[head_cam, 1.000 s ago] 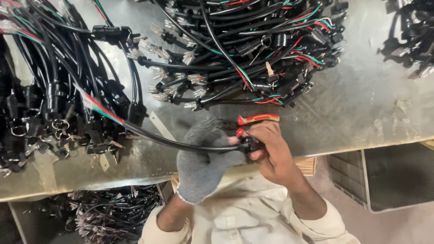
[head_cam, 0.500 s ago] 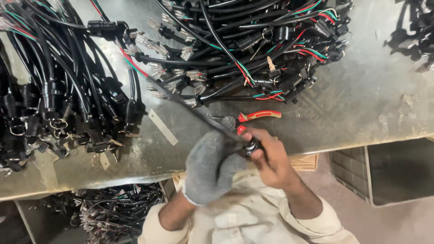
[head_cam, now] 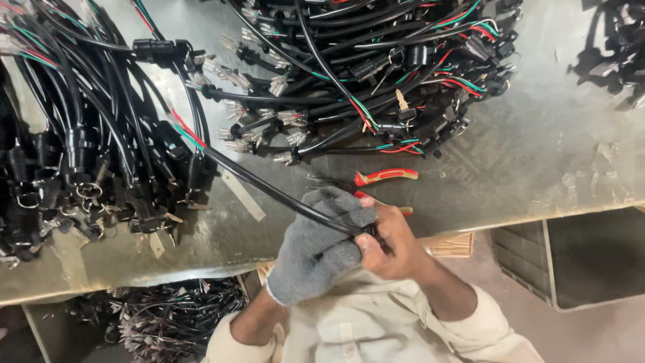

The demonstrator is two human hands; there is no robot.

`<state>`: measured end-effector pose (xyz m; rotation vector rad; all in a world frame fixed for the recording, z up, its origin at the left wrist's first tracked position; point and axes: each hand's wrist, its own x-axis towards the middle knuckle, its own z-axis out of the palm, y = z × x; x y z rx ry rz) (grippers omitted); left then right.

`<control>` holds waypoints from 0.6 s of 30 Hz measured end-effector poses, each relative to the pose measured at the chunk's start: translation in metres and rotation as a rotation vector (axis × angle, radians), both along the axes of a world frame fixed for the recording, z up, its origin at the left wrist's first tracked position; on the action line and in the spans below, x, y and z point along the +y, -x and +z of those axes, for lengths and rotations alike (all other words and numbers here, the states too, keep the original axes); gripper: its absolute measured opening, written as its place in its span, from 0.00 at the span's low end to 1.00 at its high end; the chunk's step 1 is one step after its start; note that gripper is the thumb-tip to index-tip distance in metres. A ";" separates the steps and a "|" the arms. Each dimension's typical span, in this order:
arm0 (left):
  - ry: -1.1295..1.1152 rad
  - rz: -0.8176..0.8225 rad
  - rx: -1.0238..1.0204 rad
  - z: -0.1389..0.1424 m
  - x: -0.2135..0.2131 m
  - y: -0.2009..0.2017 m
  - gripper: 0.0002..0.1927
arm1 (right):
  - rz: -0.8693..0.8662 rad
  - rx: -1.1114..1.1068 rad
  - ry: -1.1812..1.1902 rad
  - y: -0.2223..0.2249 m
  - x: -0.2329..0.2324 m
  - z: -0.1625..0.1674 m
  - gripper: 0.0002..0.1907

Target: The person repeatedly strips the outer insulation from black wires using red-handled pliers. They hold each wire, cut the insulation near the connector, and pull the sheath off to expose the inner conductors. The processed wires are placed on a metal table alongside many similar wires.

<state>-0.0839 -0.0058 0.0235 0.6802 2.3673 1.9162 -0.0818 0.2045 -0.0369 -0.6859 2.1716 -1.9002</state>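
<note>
A cable-assembly workshop, shown by a worn metal workbench (head_cam: 537,148) heaped with bundled black cables (head_cam: 87,154), loose wire ends, red-handled pliers (head_cam: 383,178), and a bin of offcuts (head_cam: 168,319) underneath.

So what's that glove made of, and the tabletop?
The glove on the left hand looks like grey knitted fabric, probably cotton: ribbed, fuzzy weave. The tabletop looks like dull sheet metal: grey sheen, scuffs and stains.

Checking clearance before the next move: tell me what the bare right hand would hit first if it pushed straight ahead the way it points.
Most likely the gloved left hand: the right hand points leftward at the black cable both grip, already touching the glove.
</note>
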 end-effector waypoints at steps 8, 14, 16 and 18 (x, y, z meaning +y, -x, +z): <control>-0.258 -0.212 -0.169 -0.003 -0.009 0.009 0.12 | 0.427 -0.759 0.351 -0.033 0.037 -0.054 0.31; -0.289 0.026 -0.254 -0.007 0.011 0.000 0.10 | -0.156 -0.473 0.310 -0.061 0.009 -0.091 0.36; -0.310 0.059 -0.293 -0.011 0.014 -0.002 0.16 | -0.314 -0.401 0.186 -0.051 -0.003 -0.075 0.32; -0.361 0.027 -0.297 -0.015 0.011 -0.003 0.25 | -0.289 -0.150 0.012 -0.027 -0.008 -0.049 0.32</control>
